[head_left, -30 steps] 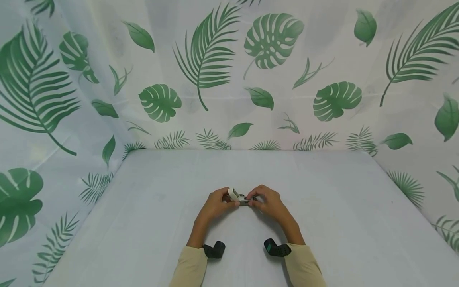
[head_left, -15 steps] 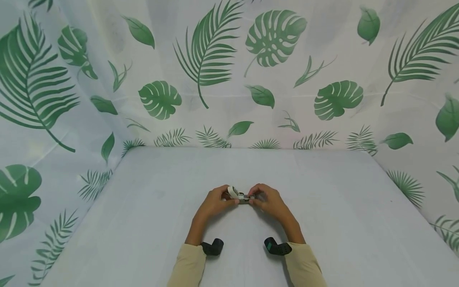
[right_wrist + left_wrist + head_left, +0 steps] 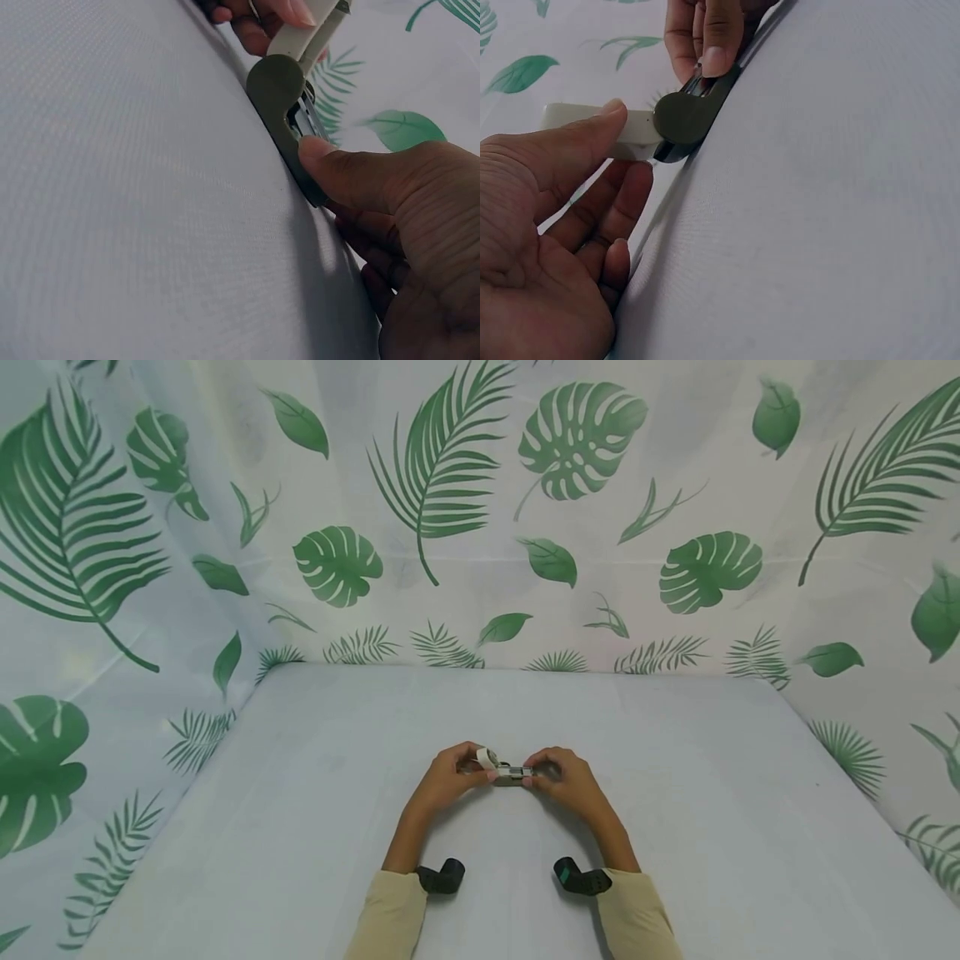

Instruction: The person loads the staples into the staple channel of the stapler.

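Observation:
A small stapler (image 3: pixel 514 772) lies between both hands over the middle of the white table. Its cream top arm (image 3: pixel 639 127) is swung up and back from the dark green base (image 3: pixel 274 84), exposing a metal staple channel (image 3: pixel 306 118). My left hand (image 3: pixel 446 780) pinches the cream arm between thumb and fingers. At the other end, my right hand (image 3: pixel 570 783) pinches the tip of the green base, with the thumb by the channel's end. Whether staples lie in the channel is too small to tell.
The white-covered table (image 3: pixel 712 793) extends around both arms. Leaf-patterned curtains (image 3: pixel 480 527) stand along its back and sides. A black wrist camera (image 3: pixel 442 877) sits on the left wrist, and another black camera (image 3: pixel 581 877) on the right one.
The right fingers have drawn slightly to the right along the stapler, so more of the metal channel shows. My left hand keeps its hold on the cream arm.

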Tool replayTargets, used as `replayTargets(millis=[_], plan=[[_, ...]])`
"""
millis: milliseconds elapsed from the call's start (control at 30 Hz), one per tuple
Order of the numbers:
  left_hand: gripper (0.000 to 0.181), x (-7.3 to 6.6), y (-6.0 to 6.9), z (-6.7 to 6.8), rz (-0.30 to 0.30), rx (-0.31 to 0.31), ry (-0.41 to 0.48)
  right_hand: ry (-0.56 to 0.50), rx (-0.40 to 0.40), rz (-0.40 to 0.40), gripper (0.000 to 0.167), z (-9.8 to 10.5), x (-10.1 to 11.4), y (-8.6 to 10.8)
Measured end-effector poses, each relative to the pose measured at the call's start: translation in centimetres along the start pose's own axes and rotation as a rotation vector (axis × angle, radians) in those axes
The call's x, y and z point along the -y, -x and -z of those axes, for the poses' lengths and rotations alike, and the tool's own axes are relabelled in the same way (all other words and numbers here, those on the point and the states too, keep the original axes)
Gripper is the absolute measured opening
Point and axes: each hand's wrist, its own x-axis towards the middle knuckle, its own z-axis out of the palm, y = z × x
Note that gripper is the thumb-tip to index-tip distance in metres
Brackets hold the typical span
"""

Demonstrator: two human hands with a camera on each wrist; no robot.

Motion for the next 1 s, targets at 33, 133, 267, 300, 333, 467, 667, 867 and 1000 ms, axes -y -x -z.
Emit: replayTargets(millis=[33, 133, 267, 300, 333, 467, 667, 867, 1000], plan=[[0.028, 0.0, 0.0, 0.0, -0.004, -0.005, 0.005, -0.003, 0.001, -0.007, 0.019, 0.0, 0.0, 0.0], [0.028, 0.0, -0.1, -0.1, -0.013, -0.021, 0.016, -0.014, 0.002, -0.026, 0.018, -0.1, 0.1, 0.0], [0.027, -0.1, 0.0, -0.3, -0.018, -0.045, 0.017, -0.020, -0.019, -0.020, 0.017, -0.3, 0.0, -0.1], [0.027, -0.2, 0.0, -0.4, -0.018, -0.050, 0.013, -0.022, -0.027, -0.015, 0.017, -0.3, 0.0, -0.2], [0.027, -0.3, 0.0, -0.4, -0.019, -0.056, 0.005, -0.020, -0.036, -0.009, 0.018, -0.4, -0.1, -0.2], [0.028, -0.4, 0.0, -0.6, -0.044, -0.082, -0.052, -0.025, -0.060, -0.011, 0.019, -0.5, 0.0, -0.2], [0.027, -0.5, -0.5, -1.4, -0.081, -0.145, -0.176, -0.036, -0.058, -0.040, 0.019, -0.5, 0.3, -0.2], [0.025, -1.4, -0.8, -2.4, -0.143, -0.211, -0.370, -0.031, -0.071, -0.047, 0.019, -0.6, 0.3, -0.2], [0.024, -2.3, -1.0, -2.9, -0.191, -0.219, -0.543, -0.029, -0.095, -0.031, 0.019, -0.8, 0.2, -0.2]])
